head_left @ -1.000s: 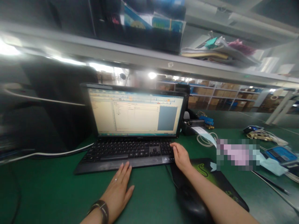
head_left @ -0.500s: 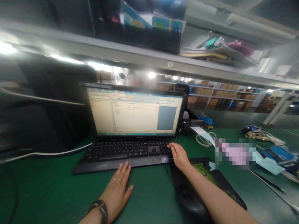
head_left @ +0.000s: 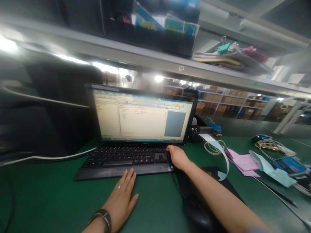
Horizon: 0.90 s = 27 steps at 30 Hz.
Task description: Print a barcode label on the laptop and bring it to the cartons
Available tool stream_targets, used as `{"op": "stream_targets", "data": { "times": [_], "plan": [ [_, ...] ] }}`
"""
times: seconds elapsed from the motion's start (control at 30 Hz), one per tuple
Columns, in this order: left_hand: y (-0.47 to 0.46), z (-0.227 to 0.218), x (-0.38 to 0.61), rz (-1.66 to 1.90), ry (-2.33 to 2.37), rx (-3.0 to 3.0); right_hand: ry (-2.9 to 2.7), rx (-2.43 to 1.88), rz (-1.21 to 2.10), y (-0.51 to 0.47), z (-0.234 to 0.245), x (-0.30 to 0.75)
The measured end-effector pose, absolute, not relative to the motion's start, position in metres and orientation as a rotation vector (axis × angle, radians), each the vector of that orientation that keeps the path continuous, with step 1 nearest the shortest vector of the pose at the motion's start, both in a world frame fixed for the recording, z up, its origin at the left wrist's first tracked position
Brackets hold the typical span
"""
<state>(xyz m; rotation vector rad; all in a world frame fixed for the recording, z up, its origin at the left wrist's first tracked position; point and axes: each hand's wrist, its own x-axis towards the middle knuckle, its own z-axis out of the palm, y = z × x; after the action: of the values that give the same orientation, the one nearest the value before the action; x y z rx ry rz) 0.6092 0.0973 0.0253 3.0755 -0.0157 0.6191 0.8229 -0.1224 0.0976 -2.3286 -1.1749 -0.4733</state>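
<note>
A black keyboard (head_left: pixel 116 162) lies on the green tabletop in front of a lit monitor (head_left: pixel 143 123). My left hand (head_left: pixel 122 195), with a ring and a wristband, rests palm down and open, fingertips at the keyboard's front edge. Over the number keys at the keyboard's right end is my right hand (head_left: pixel 179 157), fingers bent down and holding nothing; some fingertips are hidden. Below my right forearm a black mouse (head_left: pixel 199 212) sits by a dark mouse pad (head_left: pixel 228 186), which the arm partly covers. The screen shows a program window with panels; its text is too small to read.
A strip of pale blue paper (head_left: pixel 222 152) curls over a coiled white cable (head_left: pixel 210 148) to the right. Farther right lie pink paper (head_left: pixel 243 161), more blue paper (head_left: pixel 273 170) and a blue device (head_left: pixel 291 164). A shelf (head_left: pixel 150 61) crosses above the monitor.
My right hand has moved a little left over the number keys, with its forearm following. My left hand stays in place. The view has shifted slightly.
</note>
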Motion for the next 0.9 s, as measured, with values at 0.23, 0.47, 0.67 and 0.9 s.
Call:
{"op": "stream_targets", "data": {
  "times": [0.23, 0.47, 0.67, 0.9],
  "plan": [
    [0.092, 0.036, 0.606, 0.546, 0.009, 3.049, -0.973, -2.401, -0.582, -0.135, 0.091, 0.824],
    [0.095, 0.031, 0.608, 0.56, 0.015, 3.074, -0.911, -2.421, -0.641, -0.143, 0.086, 0.83],
    [0.096, 0.029, 0.607, 0.588, 0.002, 3.042, -0.95, -2.437, -0.646, -0.137, 0.088, 0.825],
    [0.095, 0.031, 0.606, 0.549, 0.01, 3.021, -1.072, -2.463, -0.651, -0.128, 0.094, 0.821]
  ]
}}
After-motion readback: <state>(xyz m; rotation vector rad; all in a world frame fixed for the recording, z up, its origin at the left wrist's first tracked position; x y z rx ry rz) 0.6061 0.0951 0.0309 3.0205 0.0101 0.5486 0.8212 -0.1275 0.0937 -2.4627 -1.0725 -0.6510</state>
